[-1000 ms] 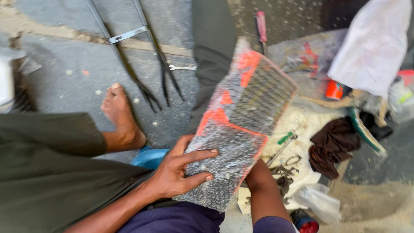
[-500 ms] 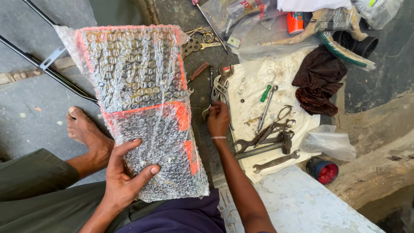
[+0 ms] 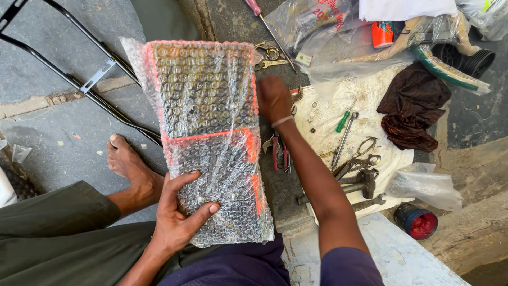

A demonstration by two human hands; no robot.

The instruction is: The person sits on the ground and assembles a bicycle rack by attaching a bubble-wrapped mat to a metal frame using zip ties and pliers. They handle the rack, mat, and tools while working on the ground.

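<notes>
A long flat part wrapped in bubble wrap (image 3: 206,132), dark with orange edges, lies lengthwise over my lap and the ground. My left hand (image 3: 182,214) grips its near end, thumb on top. At the parcel's right edge, near the middle, my right hand (image 3: 272,98) holds the wrapping with curled fingers. Just right of that hand lie red-handled pliers (image 3: 278,151) and a pair of spanners (image 3: 270,58).
A bare foot (image 3: 127,164) rests left of the parcel. A black metal frame (image 3: 79,74) lies at the upper left. Scissors and wrenches (image 3: 357,161), a green screwdriver (image 3: 343,122), a hammer (image 3: 362,182), a brown rag (image 3: 413,108), plastic bags (image 3: 328,32) and a small red-filled tin (image 3: 418,222) crowd the right.
The parcel has turned more upright in view and shifted right. My right hand has moved from the tools onto the parcel's right edge. My left hand kept its hold.
</notes>
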